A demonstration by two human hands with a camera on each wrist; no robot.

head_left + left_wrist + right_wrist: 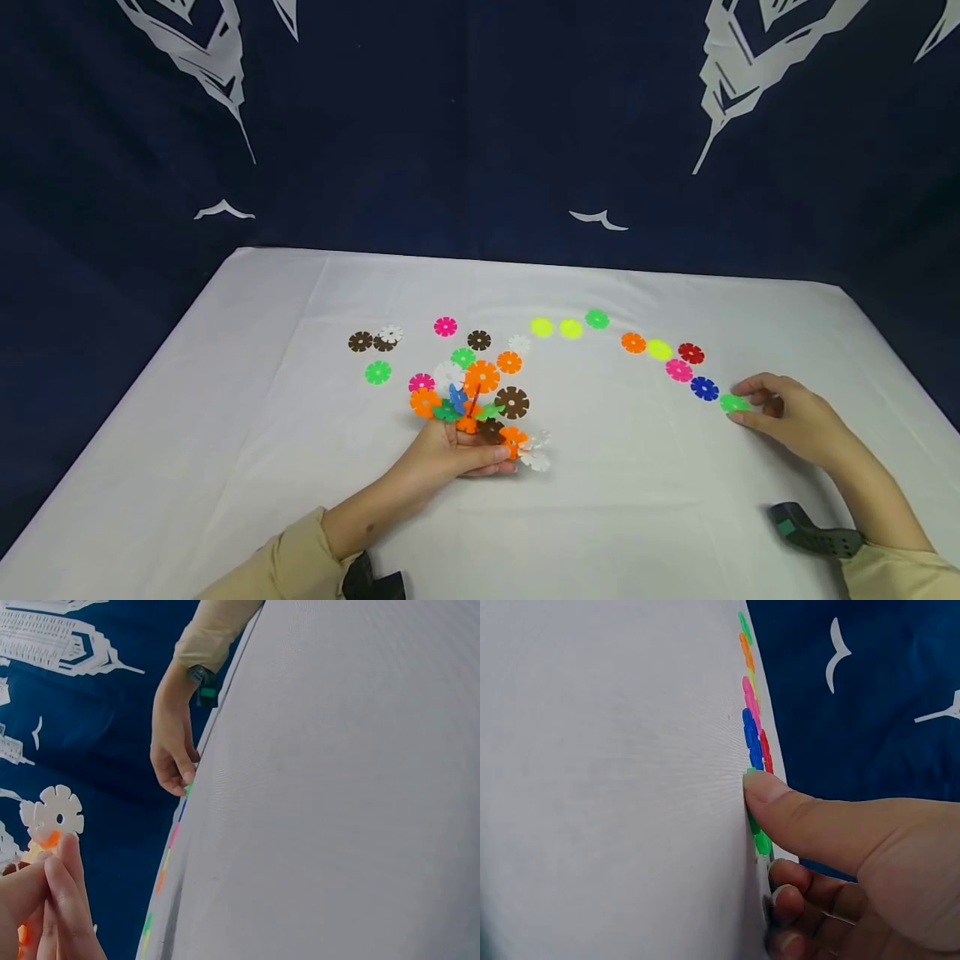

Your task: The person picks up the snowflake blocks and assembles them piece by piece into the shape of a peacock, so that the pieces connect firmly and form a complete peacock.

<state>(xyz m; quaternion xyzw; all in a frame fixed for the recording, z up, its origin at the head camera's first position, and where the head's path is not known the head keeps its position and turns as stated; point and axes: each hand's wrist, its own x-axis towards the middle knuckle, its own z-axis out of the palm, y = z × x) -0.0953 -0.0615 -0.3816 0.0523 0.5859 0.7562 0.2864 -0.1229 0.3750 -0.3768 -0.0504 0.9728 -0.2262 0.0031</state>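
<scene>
My left hand (457, 457) holds a cluster of interlocked flower-shaped plastic discs, among them an orange disc (482, 377), a brown disc (513, 402) and a white disc (535, 451). In the left wrist view, thumb and fingers pinch the cluster near an orange piece, below a white disc (60, 813). Over at the right, my right hand (797, 418) has its thumb and fingers at a green disc (733, 403) on the table. The right wrist view shows the thumb over this green disc (762, 841), with the other fingers curled under; part of the disc is hidden.
A curved row of loose discs runs across the table (622, 533), including a blue disc (704, 388), a red disc (691, 353) and a yellow disc (571, 328). More loose discs, such as a green one (378, 372), lie behind the cluster. A dark blue patterned curtain (420, 125) hangs behind.
</scene>
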